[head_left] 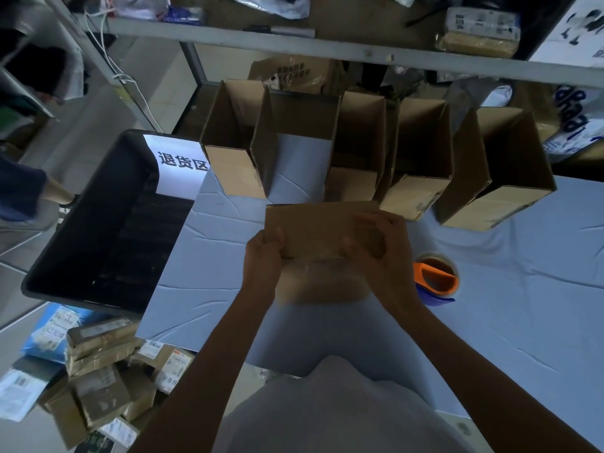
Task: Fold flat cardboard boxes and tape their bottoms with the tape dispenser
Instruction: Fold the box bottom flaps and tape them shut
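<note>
Both hands — left hand [265,253], right hand [376,246] — grip the brown cardboard box [313,223], fingers curled around its edges; taping with the orange-and-blue tape dispenser [436,277] probably comes next.

We see our two forearms bare from the near edge up to the wrists, with no sleeves, watch or gloves on them. Our left hand [264,256] and right hand [379,246] are bare too, without rings that we can make out. A plain light grey garment [336,410] covers our torso.
</note>
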`<state>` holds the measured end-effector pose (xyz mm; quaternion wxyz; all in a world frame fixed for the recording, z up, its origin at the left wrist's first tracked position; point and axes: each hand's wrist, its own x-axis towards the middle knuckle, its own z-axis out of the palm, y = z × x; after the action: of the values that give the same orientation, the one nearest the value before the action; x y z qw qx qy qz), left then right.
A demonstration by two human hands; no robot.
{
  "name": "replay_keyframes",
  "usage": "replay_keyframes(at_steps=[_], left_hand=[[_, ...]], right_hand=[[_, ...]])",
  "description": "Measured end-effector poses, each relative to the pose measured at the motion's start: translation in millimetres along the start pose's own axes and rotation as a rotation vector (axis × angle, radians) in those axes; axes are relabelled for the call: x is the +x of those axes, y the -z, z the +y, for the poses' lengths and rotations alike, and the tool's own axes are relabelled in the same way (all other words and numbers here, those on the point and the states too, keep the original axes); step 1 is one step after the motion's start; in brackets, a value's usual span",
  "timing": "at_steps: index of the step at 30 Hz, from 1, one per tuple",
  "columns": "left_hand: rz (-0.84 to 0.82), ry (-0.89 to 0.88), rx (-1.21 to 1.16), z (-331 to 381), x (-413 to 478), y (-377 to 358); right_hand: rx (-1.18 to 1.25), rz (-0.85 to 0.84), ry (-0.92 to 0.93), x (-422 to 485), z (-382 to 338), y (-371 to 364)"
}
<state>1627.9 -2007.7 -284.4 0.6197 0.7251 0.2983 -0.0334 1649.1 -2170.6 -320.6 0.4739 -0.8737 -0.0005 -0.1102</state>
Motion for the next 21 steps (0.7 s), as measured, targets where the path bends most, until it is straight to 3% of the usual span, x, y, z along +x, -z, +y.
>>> replay_keyframes(at_steps=[1, 2, 4, 6, 8, 10, 13, 17, 21], left_hand=[[0.014, -0.036, 0.066, 1.4, 1.9, 2.1], [0.031, -0.057, 0.115, 1.9, 4.8, 4.1], [0.039, -0.088, 0.2, 4.8, 7.8, 3.8], [0.058, -0.151, 0.187, 11.3, -0.1, 3.7], [0.14, -0.454, 0.402, 4.1, -1.0, 6.6], [0.09, -0.79, 0.522, -9.0, 4.8, 6.7], [-0.044, -0.823, 0.624, -18.3, 14.4, 6.1], [0.133, -1.082, 0.74, -13.2, 22.9, 6.7], [0.163, -1.096, 0.666, -2.6, 19.1, 1.3]], right_hand=[[-0.078, 0.086, -0.149, 7.4, -6.7, -1.9], [-0.192, 0.186, -0.142, 12.8, -10.6, -2.5], [-0.202, -0.02, 0.217, 8.6, -1.4, 1.6], [-0.132, -0.146, 0.351, 0.1, 7.4, 6.8], [-0.085, -0.163, 0.404, 1.3, 17.2, -3.4], [-0.128, -0.181, 0.494, 3.2, 23.5, -15.5], [-0.159, -0.081, 0.515, 9.3, 18.4, -17.0], [-0.182, -0.101, 0.651, 15.8, 14.7, -8.2], [-0.234, -0.138, 0.636, 24.9, 20.3, -8.4]])
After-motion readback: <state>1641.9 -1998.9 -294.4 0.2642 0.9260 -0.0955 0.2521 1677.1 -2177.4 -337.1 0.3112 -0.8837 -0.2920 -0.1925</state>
